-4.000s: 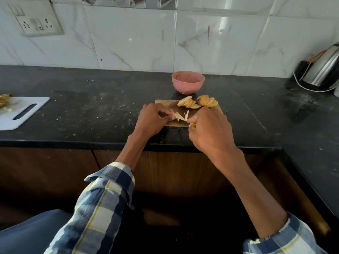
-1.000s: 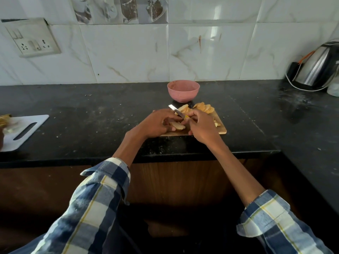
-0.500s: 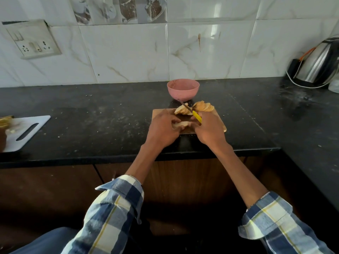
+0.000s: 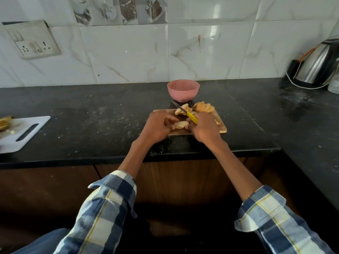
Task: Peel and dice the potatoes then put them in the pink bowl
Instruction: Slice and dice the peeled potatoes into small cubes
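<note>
I see left hand (image 4: 157,128) pinching potato slice (image 4: 180,124) on chopping board (image 4: 221,128); right hand (image 4: 205,130) gripping knife (image 4: 185,112). Slice likely wet, slippery, firm; pin at edges.

no writing, brand, number or sign can be read anywhere here. the picture tiles (image 4: 119,10) at the top of the wall show printed cups and dishes but no letters that can be made out. the switch plate (image 4: 33,40), the knife handle (image 4: 192,117) and the kettle (image 4: 319,65) show no legible marking either.
</note>
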{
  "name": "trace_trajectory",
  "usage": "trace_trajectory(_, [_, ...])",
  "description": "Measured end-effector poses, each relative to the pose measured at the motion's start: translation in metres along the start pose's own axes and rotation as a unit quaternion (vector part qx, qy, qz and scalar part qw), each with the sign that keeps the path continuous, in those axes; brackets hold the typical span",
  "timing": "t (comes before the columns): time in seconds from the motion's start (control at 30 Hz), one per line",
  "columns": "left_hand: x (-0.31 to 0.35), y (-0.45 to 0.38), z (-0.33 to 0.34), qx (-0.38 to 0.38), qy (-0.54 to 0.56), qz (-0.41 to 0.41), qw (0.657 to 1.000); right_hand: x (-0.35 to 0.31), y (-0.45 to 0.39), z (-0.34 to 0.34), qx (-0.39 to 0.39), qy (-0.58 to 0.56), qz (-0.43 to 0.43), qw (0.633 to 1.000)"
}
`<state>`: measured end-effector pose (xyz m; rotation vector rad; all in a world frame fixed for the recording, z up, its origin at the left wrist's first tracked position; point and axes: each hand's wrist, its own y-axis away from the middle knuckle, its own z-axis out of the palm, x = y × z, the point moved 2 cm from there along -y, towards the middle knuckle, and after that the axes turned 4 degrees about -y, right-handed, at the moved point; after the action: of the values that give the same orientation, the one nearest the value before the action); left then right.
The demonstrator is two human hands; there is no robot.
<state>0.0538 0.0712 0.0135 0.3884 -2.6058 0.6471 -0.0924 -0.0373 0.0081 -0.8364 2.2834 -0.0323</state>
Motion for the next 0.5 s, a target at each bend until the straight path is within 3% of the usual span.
trace_trajectory(0.27, [0.000, 0.000, 0.011, 0.037, 0.003, 0.008, 0.999, -0.009, -0.006, -0.004, -0.042, 0.013, -0.008, 0.999])
trace_trajectory(0.5, [-0.001, -0.006, 0.021, -0.005, -0.011, 0.028, 1.000, -0.006, 0.004, -0.022, -0.031, 0.016, -0.037, 0.999])
